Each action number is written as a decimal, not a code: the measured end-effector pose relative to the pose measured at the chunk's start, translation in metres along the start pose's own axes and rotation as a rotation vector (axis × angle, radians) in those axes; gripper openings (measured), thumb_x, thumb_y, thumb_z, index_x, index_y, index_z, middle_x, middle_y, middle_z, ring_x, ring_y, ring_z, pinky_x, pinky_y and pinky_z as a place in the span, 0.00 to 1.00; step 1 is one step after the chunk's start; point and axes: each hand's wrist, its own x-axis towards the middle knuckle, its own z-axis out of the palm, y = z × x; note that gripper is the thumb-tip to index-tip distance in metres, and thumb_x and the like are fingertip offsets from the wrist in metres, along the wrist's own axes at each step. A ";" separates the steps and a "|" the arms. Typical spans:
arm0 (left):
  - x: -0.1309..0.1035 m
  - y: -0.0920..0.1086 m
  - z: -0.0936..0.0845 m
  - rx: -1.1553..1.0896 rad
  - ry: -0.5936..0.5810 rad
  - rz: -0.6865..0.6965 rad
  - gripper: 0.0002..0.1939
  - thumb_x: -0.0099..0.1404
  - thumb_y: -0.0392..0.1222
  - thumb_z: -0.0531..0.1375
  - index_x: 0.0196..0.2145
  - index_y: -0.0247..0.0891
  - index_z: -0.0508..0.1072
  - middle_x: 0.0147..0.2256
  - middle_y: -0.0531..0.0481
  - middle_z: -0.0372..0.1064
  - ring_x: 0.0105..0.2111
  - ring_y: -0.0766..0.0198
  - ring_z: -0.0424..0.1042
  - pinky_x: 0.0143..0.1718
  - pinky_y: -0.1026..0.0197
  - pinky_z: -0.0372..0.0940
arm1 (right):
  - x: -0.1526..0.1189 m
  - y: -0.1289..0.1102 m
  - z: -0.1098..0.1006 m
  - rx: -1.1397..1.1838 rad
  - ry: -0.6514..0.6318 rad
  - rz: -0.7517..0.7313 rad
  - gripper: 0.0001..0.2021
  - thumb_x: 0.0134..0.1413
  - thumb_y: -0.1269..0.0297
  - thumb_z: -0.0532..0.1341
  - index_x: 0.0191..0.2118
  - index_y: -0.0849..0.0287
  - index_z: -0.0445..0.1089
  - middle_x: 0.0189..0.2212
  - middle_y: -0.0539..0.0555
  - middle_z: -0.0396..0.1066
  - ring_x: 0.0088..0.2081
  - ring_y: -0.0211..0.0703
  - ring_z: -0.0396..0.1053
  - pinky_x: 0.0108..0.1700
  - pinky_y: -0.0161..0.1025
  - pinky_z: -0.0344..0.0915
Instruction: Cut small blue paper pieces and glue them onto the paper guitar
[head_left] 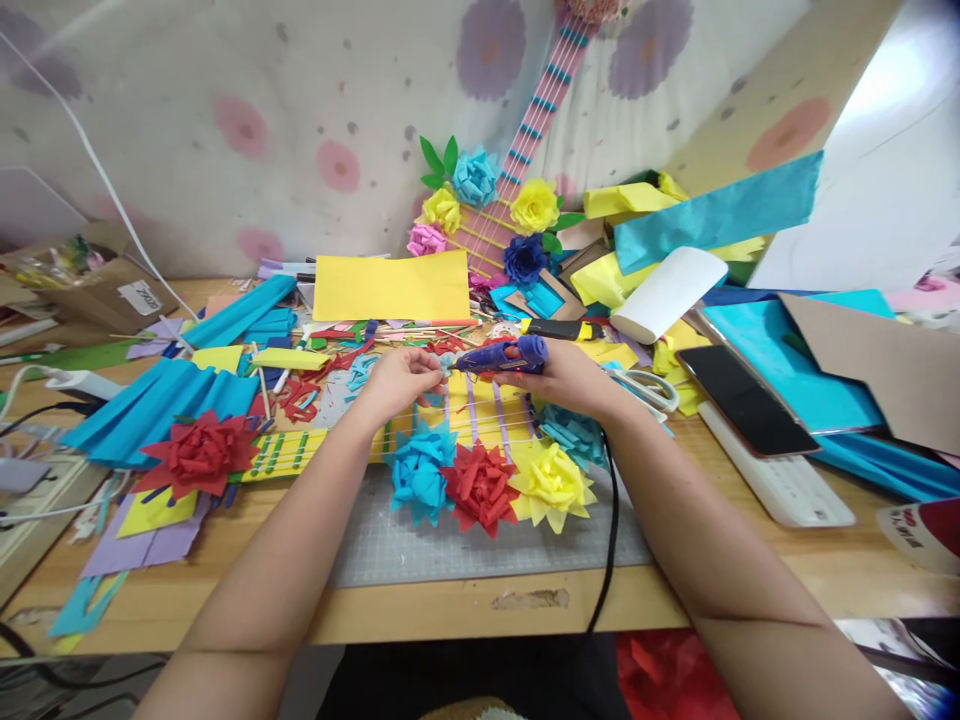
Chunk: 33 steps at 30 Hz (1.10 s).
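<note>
My right hand (559, 378) is wrapped round a blue glue gun (504, 356) whose nozzle points left. Close to the nozzle, my left hand (405, 383) pinches a small light-blue piece (444, 365). Below both hands lies a yellow paper guitar (292, 453) with green and purple strips. Along its lower edge sit a blue flower (422, 470), a red flower (481, 487) and a yellow flower (553, 484); another red flower (201, 453) is at the neck's left end.
A grey cutting mat (480, 560) lies under the guitar. White scissors (646, 392), a phone (746, 400) and a cup (922, 532) are on the right. A pink paper guitar (534, 130) stands behind. The black cable (611, 540) hangs over the table's front edge.
</note>
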 end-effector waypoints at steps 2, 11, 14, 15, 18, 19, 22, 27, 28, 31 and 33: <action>-0.001 0.001 0.001 0.002 -0.003 -0.003 0.06 0.50 0.33 0.63 0.26 0.34 0.68 0.22 0.50 0.72 0.25 0.62 0.75 0.17 0.69 0.63 | 0.000 0.001 0.001 0.020 -0.014 0.005 0.18 0.52 0.50 0.59 0.45 0.53 0.74 0.37 0.51 0.75 0.36 0.44 0.71 0.36 0.37 0.64; -0.002 0.002 0.000 0.025 -0.019 0.003 0.05 0.51 0.33 0.62 0.27 0.33 0.69 0.21 0.50 0.72 0.24 0.62 0.74 0.17 0.68 0.62 | -0.001 0.006 0.000 0.094 0.035 0.061 0.21 0.50 0.47 0.60 0.43 0.56 0.74 0.35 0.51 0.76 0.35 0.45 0.71 0.34 0.37 0.64; -0.002 0.003 -0.001 0.029 -0.024 0.008 0.04 0.52 0.32 0.62 0.27 0.34 0.68 0.21 0.50 0.72 0.24 0.63 0.74 0.17 0.68 0.63 | -0.003 0.010 -0.005 0.116 0.124 0.098 0.21 0.48 0.47 0.61 0.41 0.58 0.75 0.33 0.52 0.75 0.34 0.46 0.71 0.34 0.38 0.65; -0.002 0.003 -0.001 0.030 -0.025 0.011 0.04 0.52 0.32 0.61 0.27 0.34 0.68 0.21 0.50 0.72 0.25 0.63 0.74 0.18 0.69 0.63 | -0.004 0.012 -0.006 0.120 0.165 0.106 0.21 0.48 0.47 0.61 0.40 0.59 0.75 0.33 0.53 0.75 0.35 0.47 0.71 0.35 0.39 0.65; -0.002 0.004 -0.005 0.023 -0.010 0.031 0.04 0.52 0.31 0.61 0.27 0.34 0.68 0.21 0.51 0.71 0.24 0.64 0.74 0.18 0.69 0.64 | -0.007 0.024 -0.011 0.149 0.312 0.158 0.21 0.46 0.46 0.62 0.38 0.60 0.75 0.32 0.54 0.75 0.34 0.47 0.71 0.36 0.41 0.66; -0.002 0.004 -0.006 0.018 0.000 0.037 0.04 0.52 0.32 0.61 0.27 0.34 0.68 0.21 0.51 0.71 0.24 0.64 0.74 0.19 0.69 0.64 | -0.009 0.029 -0.013 0.170 0.361 0.186 0.21 0.46 0.46 0.62 0.37 0.60 0.74 0.32 0.54 0.75 0.34 0.47 0.71 0.36 0.42 0.66; -0.001 0.003 -0.012 -0.010 0.034 0.069 0.05 0.52 0.33 0.62 0.27 0.34 0.67 0.22 0.51 0.71 0.25 0.64 0.74 0.20 0.68 0.66 | -0.018 0.047 -0.015 0.209 0.503 0.307 0.22 0.43 0.44 0.62 0.34 0.61 0.74 0.28 0.54 0.74 0.31 0.47 0.70 0.34 0.43 0.66; 0.003 0.000 -0.015 -0.087 0.059 0.169 0.06 0.51 0.36 0.61 0.26 0.35 0.66 0.23 0.53 0.67 0.29 0.64 0.74 0.21 0.66 0.68 | -0.037 0.075 -0.009 0.089 0.524 0.536 0.21 0.42 0.46 0.62 0.33 0.61 0.73 0.28 0.57 0.74 0.32 0.50 0.70 0.34 0.45 0.66; 0.003 -0.001 -0.015 -0.097 0.065 0.177 0.07 0.51 0.36 0.62 0.26 0.35 0.65 0.23 0.54 0.66 0.29 0.64 0.73 0.21 0.66 0.69 | -0.040 0.079 -0.006 0.062 0.492 0.587 0.22 0.42 0.45 0.62 0.32 0.61 0.73 0.26 0.57 0.73 0.30 0.50 0.70 0.33 0.45 0.66; 0.003 0.000 -0.012 -0.120 0.081 0.183 0.08 0.50 0.37 0.62 0.26 0.35 0.65 0.24 0.55 0.65 0.27 0.66 0.72 0.20 0.66 0.69 | -0.042 0.086 0.004 0.010 0.366 0.689 0.21 0.42 0.44 0.61 0.29 0.61 0.72 0.21 0.56 0.71 0.25 0.49 0.69 0.27 0.43 0.64; 0.003 0.001 -0.011 -0.125 0.074 0.187 0.08 0.51 0.37 0.62 0.27 0.34 0.65 0.24 0.55 0.65 0.25 0.68 0.71 0.20 0.66 0.69 | -0.041 0.086 0.010 -0.012 0.300 0.717 0.21 0.43 0.45 0.60 0.27 0.61 0.71 0.20 0.57 0.71 0.25 0.50 0.69 0.26 0.43 0.63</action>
